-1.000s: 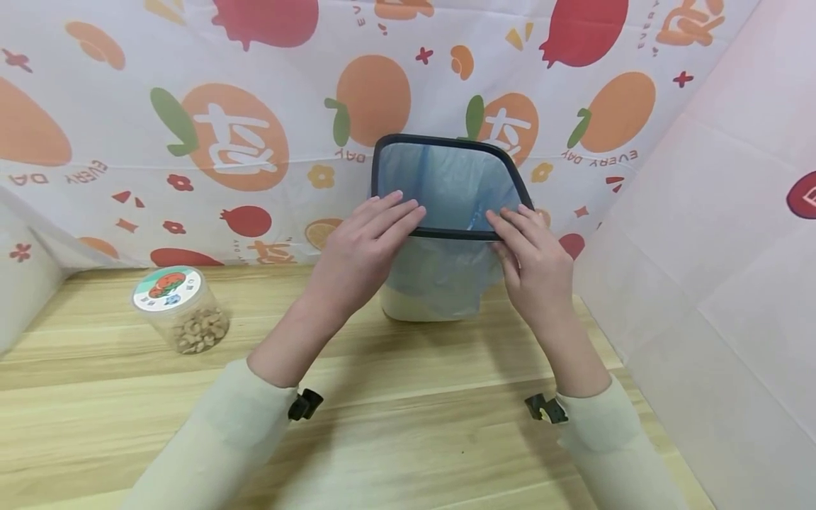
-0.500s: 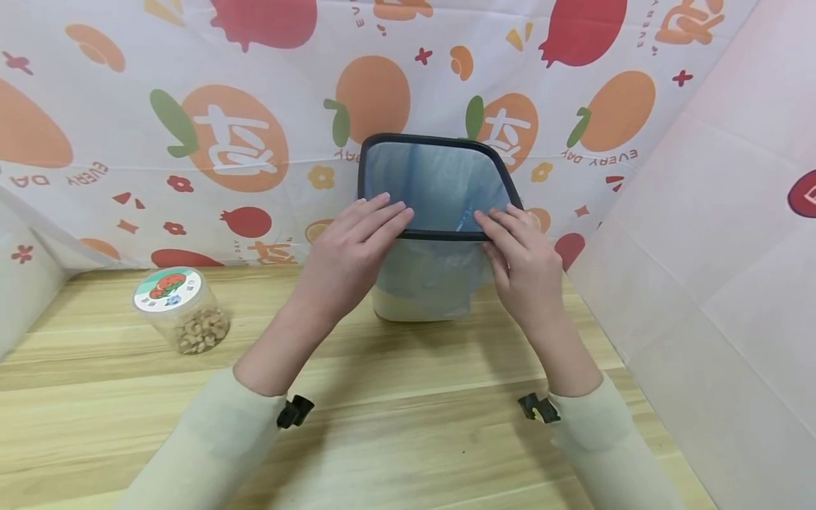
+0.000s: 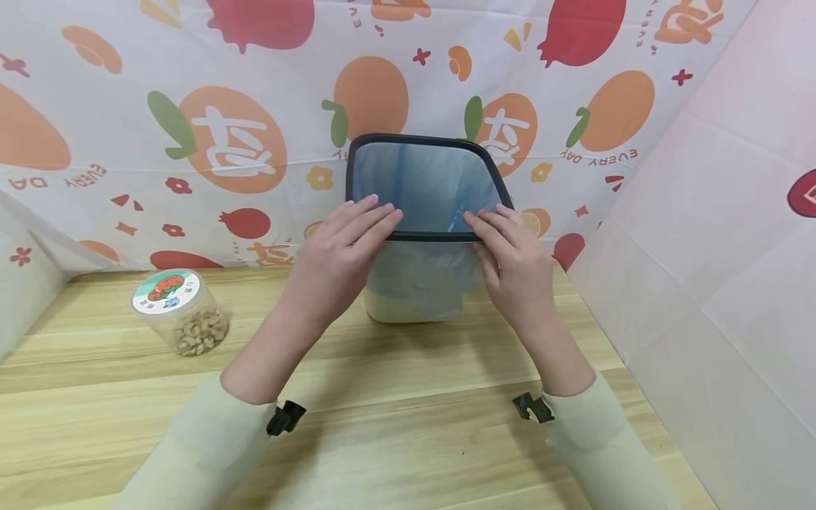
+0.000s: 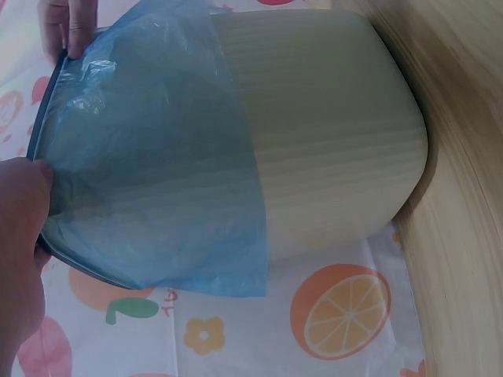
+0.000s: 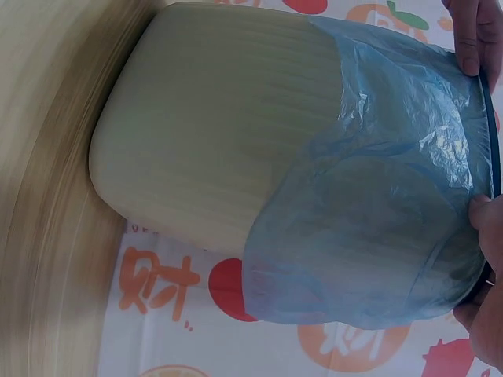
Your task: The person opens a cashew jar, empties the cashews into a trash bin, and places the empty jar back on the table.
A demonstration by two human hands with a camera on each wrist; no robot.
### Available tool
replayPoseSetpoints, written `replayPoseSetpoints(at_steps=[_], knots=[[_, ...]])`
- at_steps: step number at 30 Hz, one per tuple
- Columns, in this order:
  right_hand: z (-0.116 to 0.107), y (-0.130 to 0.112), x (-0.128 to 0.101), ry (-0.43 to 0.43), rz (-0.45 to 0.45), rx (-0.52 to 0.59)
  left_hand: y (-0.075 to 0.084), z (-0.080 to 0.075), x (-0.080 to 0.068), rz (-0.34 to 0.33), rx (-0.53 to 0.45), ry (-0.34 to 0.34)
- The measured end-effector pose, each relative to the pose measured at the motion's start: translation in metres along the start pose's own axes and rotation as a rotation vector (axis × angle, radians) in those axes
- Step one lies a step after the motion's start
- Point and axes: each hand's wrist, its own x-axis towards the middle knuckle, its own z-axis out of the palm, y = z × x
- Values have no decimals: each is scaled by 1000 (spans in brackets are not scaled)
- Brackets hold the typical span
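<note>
A cream ribbed trash can (image 3: 408,310) stands upright on the wooden table, its black rim (image 3: 440,236) facing up. Inside it lies a blue plastic trash bag (image 3: 423,184), folded out over the rim and hanging partway down the outer wall, as the left wrist view shows with the bag (image 4: 173,157). My left hand (image 3: 334,258) grips the near rim at the left, fingers over the inside and thumb outside. At the near right corner, my right hand (image 3: 519,265) pinches rim and bag the same way. In the right wrist view the bag's lower edge (image 5: 275,236) hangs unevenly.
A clear lidded jar (image 3: 181,312) of what look like cashews stands on the table (image 3: 395,425) to the left. Behind the can hangs a white fruit-print cloth (image 3: 306,92). A pale side wall (image 3: 720,248) closes off the right.
The trash can and both hands have shifted a little to the left. Both hands keep their hold on the rim. The jar stays where it was.
</note>
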Motion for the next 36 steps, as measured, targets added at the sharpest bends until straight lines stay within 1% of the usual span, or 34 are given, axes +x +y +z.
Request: replayPoseSetpoints(at_steps=[2, 8, 17, 22, 30, 36], knots=[[0, -2, 1, -2, -7, -4, 0, -2, 0, -3, 0, 9], [0, -5, 4, -9, -23, -16, -1, -5, -2, -9, -2, 5], [4, -8, 5, -8, -23, -3, -3, -10, -5, -13, -2, 6], [6, -8, 7, -7, -17, 13, -4, -11, -6, -17, -10, 18], [9, -11, 6, -1, -22, 13, -6, -13, -9, -23, -11, -6], [10, -15, 7, -10, -25, 20, -8, -16, -11, -29, -5, -8]])
